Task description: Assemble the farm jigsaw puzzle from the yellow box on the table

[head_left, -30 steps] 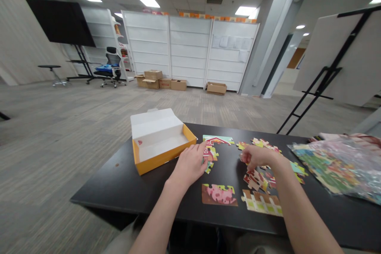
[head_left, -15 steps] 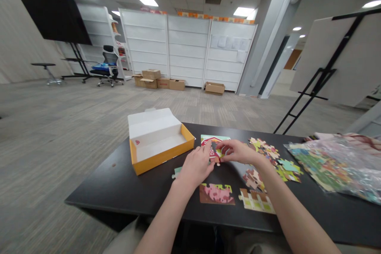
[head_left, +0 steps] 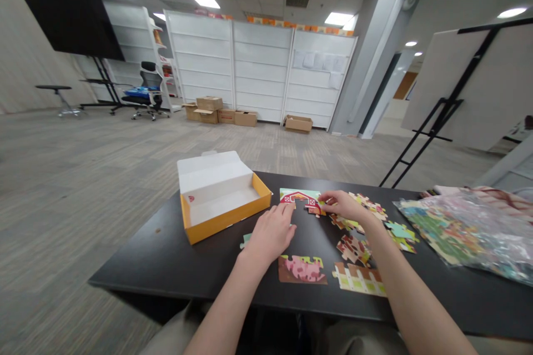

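Note:
A red barn puzzle section (head_left: 300, 195) lies near the far edge of the table, with a dark gap in its lower middle. My left hand (head_left: 271, 230) rests palm down with its fingers stretched out, fingertips at the section's lower left. At the right side, my right hand (head_left: 343, 205) pinches a red and green puzzle piece (head_left: 317, 208) against the barn. Nearer to me lie a joined pink pig section (head_left: 303, 270) and a white fence section (head_left: 360, 279). A pale green piece (head_left: 245, 240) is partly hidden by my left hand.
An open yellow box (head_left: 227, 221) with a white inside stands at the table's left. Several loose puzzle pieces (head_left: 353, 248) are scattered around my right forearm. A clear plastic bag (head_left: 466, 233) with a colourful picture sheet lies at the right.
My right hand has moved slightly right and away from me with the piece, to the barn's right side. More of the barn shows. My left hand has shifted slightly left.

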